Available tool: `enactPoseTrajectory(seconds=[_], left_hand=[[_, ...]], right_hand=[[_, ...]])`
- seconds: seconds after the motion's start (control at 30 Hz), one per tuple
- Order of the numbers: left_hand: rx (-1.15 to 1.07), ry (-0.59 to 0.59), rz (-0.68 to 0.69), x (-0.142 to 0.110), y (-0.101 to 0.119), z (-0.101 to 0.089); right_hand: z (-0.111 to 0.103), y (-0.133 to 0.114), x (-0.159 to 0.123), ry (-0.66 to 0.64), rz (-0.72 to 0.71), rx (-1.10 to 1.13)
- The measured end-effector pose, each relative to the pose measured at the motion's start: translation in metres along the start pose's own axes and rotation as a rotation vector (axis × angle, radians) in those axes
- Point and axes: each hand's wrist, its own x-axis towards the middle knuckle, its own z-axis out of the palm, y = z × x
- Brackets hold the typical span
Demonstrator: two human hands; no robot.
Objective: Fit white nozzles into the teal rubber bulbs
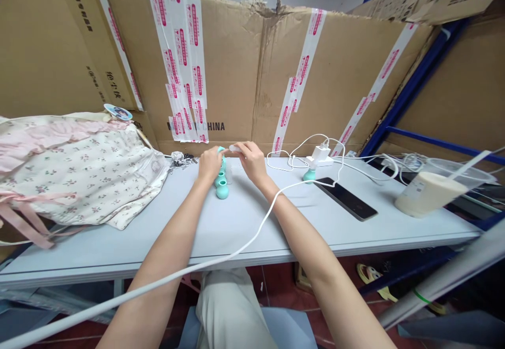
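A row of small round teal bottles with open necks runs away from me along the middle of the table. My left hand is closed at the far end of the row, its fingertips on a teal bottle that they partly hide. Opposite it, my right hand pinches a small clear-white piece, too small to name, just above the row. Some clear, tube-like pieces stand close along the row's right side. Another teal bottle sits apart, by the charger.
A white cable crosses in front of both forearms. To the right are a phone, a white charger and a tilted drink cup. A floral bag covers the left side. Cardboard walls off the back.
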Motion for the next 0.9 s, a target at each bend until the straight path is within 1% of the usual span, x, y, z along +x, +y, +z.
enactPoseTrajectory(seconds=[0.07,0.1,0.17,0.23,0.33,0.43,0.53,0.6,0.77,0.9], left_hand=[[-0.102,0.094,-0.171,0.003,-0.02,0.001],[-0.143,0.138,-0.253,0.005,-0.031,0.002],[-0.266,0.17,-0.344,0.009,-0.05,0.007],[-0.442,0.149,-0.395,0.012,-0.063,0.014],[-0.616,0.079,-0.375,0.014,-0.072,0.028],[-0.714,0.021,-0.285,0.012,-0.077,0.037],[-0.789,-0.054,-0.22,0.01,-0.084,0.038],[-0.785,-0.066,-0.196,0.011,-0.088,0.036],[-0.776,-0.003,-0.214,0.015,-0.09,0.027],[-0.733,0.013,-0.249,0.016,-0.085,0.023]], right_hand=[[-0.008,0.004,0.003,-0.013,0.018,0.011],[-0.011,0.006,0.005,-0.047,0.032,0.03],[-0.015,0.01,0.007,-0.169,0.064,0.078],[-0.014,0.014,0.008,-0.33,0.098,0.135],[-0.011,0.017,0.006,-0.539,0.121,0.182],[-0.01,0.017,0.005,-0.658,0.104,0.149],[-0.012,0.016,0.007,-0.705,0.075,0.124],[-0.015,0.015,0.009,-0.717,0.052,0.111],[-0.022,0.016,0.012,-0.69,0.06,0.096],[-0.017,0.017,0.01,-0.784,0.032,0.164]])
